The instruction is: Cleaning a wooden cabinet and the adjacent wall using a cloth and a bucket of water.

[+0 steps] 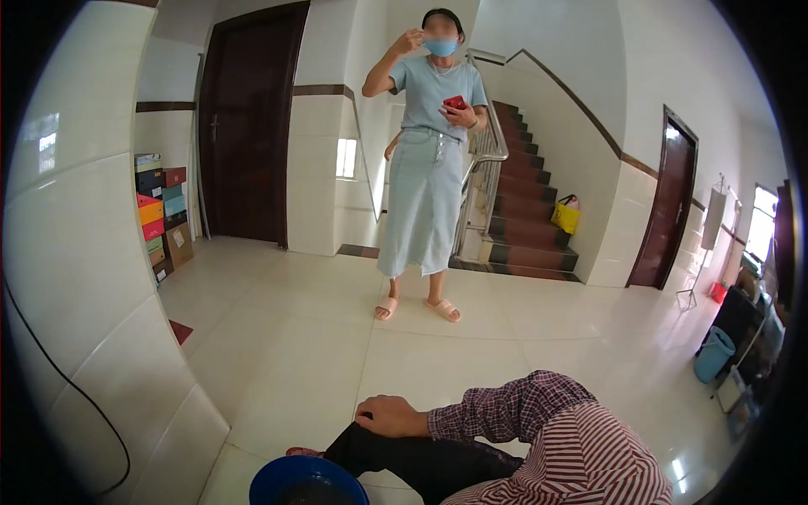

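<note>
My right hand (387, 415) rests back up on the knee of my black trousers (429, 461), its fingers bent; no object shows in it. A plaid sleeve (499, 410) covers that arm, and striped cloth (587, 454) lies over the shoulder and body. My left hand is out of view. Just below the knee, at the bottom edge, stands a blue basin or bucket (278, 473) with dark contents. Part of a reddish shoe (304, 452) shows behind its rim.
A masked person (420, 164) in pink slippers stands ahead, holding a red phone (454, 102). Behind are a staircase (524, 208) and metal railing. Stacked boxes (151, 214) and a tiled wall (95, 284) are left; a blue bin (714, 356) is right.
</note>
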A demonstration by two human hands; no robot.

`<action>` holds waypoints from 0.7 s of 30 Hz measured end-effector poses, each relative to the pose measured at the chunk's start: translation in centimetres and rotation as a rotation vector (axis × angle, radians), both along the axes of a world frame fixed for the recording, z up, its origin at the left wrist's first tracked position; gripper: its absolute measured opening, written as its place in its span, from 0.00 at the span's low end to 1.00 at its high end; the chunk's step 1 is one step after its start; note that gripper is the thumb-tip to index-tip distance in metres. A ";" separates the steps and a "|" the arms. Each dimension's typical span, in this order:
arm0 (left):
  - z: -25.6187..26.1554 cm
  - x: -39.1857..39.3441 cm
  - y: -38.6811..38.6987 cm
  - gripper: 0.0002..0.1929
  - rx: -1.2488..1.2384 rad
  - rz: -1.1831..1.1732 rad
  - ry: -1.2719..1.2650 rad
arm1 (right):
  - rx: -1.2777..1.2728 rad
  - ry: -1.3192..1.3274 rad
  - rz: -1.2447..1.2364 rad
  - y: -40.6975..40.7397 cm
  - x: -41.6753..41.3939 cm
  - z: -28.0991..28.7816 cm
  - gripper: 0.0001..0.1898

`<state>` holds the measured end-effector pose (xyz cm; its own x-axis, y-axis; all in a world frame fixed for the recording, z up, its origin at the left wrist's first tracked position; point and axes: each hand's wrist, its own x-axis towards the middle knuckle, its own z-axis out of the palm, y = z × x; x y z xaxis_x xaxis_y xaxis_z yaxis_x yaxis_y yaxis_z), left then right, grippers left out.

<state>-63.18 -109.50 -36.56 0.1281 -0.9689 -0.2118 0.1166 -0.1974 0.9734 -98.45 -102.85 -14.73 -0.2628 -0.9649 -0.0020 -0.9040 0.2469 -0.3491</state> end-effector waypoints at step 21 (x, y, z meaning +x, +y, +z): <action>0.1 -0.4 -0.4 0.25 -0.033 0.022 -0.093 | -0.089 0.006 0.019 -0.9 -0.6 0.4 0.16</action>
<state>-63.56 -109.94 -36.42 0.1672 -0.9718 -0.1663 0.0297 -0.1636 0.9861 -99.07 -103.71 -14.38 -0.2437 -0.9660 0.0859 -0.9103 0.1973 -0.3639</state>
